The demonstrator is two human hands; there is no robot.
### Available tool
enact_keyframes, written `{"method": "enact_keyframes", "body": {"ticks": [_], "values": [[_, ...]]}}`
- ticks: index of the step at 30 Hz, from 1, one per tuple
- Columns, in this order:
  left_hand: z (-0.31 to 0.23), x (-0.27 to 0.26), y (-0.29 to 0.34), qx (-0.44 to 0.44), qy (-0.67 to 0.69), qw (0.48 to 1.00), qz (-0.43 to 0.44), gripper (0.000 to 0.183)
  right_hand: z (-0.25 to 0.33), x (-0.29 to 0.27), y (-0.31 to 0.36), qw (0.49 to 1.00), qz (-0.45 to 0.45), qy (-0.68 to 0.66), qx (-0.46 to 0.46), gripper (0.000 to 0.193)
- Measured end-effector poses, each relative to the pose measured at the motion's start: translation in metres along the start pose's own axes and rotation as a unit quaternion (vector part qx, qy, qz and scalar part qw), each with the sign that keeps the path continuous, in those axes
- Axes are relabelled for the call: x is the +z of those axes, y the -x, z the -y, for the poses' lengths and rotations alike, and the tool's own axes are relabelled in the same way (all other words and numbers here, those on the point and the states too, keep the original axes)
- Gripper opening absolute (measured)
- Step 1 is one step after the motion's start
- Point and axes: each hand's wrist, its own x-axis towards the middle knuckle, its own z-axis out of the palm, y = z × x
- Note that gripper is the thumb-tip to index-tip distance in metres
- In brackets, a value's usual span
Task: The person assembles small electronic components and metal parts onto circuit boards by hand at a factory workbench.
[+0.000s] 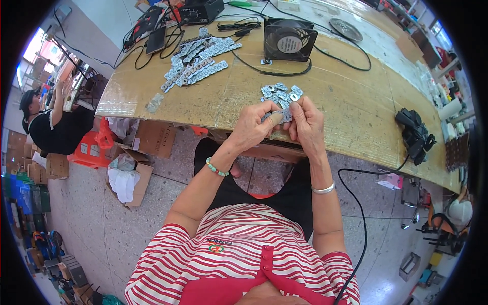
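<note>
Both hands meet at the table's near edge. My left hand is closed, thumb and fingers pinching a speckled blue-grey strip. The other end of this strip sits between the thumb and fingers of my right hand, also closed. Much of the strip is hidden by the fingers. Just beyond the fingertips lies a small pile of loose blue-grey pieces, some with a round hole or ring. Farther left, a heap of longer strips of the same look spreads over the tabletop.
A black square fan with a cable stands beyond the loose pieces. Black adapters and cords hang at the right edge. A phone and black control box lie far left. Another person sits at left.
</note>
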Motion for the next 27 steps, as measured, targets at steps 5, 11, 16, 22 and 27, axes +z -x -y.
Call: {"method": "enact_keyframes", "body": {"ticks": [5,11,16,22,27], "values": [[-0.001,0.005,0.000,0.011,0.020,1.000,0.012,0.013,0.003,-0.002,0.001,1.000,0.003,-0.003,0.028,0.022],[-0.002,0.006,-0.001,0.005,-0.014,1.000,0.006,0.014,-0.003,0.005,0.001,0.993,-0.067,0.087,-0.044,0.022],[-0.001,0.002,0.000,0.014,-0.018,0.999,0.026,0.016,-0.010,-0.006,-0.006,0.999,-0.004,0.053,-0.013,0.024],[0.007,0.004,0.001,0.011,0.086,0.996,0.017,0.014,0.005,-0.007,-0.002,0.993,0.027,-0.095,0.071,0.026],[0.011,0.015,0.007,0.118,-0.063,0.987,-0.092,0.012,0.006,-0.002,-0.001,0.995,-0.031,-0.074,0.053,0.025]]}}
